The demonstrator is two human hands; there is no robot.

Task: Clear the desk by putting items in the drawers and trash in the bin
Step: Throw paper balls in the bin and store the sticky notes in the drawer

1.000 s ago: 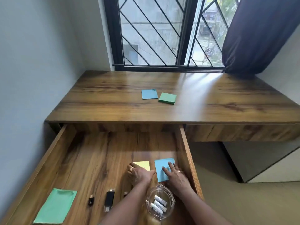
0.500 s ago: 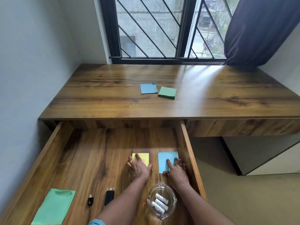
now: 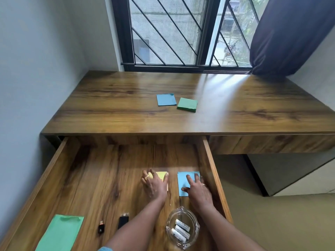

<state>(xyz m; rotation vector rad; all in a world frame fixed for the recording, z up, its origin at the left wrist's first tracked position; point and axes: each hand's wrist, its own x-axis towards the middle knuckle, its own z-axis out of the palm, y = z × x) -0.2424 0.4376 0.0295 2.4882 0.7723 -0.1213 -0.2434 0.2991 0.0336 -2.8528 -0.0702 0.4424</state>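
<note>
Two hands work inside the open drawer [image 3: 212, 171] of a wooden desk [image 3: 126, 116]. The left hand [image 3: 155, 186] lies with fingers spread over a yellow pad [image 3: 161, 175]. The right hand [image 3: 198, 191] presses straight, splayed fingers on a blue pad [image 3: 183, 180] beside the drawer's right wall. Nearer the front sit a glass dish [image 3: 194, 221] of batteries [image 3: 181, 230], a black stick [image 3: 123, 221], a smaller black plug [image 3: 101, 228] and a green sheet [image 3: 59, 232]. A second blue pad [image 3: 166, 99] and a green pad [image 3: 187, 104] lie side by side on the desk.

Left hand [image 3: 154, 185] and right hand [image 3: 198, 189] lie palms down (fingers spread), forearms outstretched.
</note>
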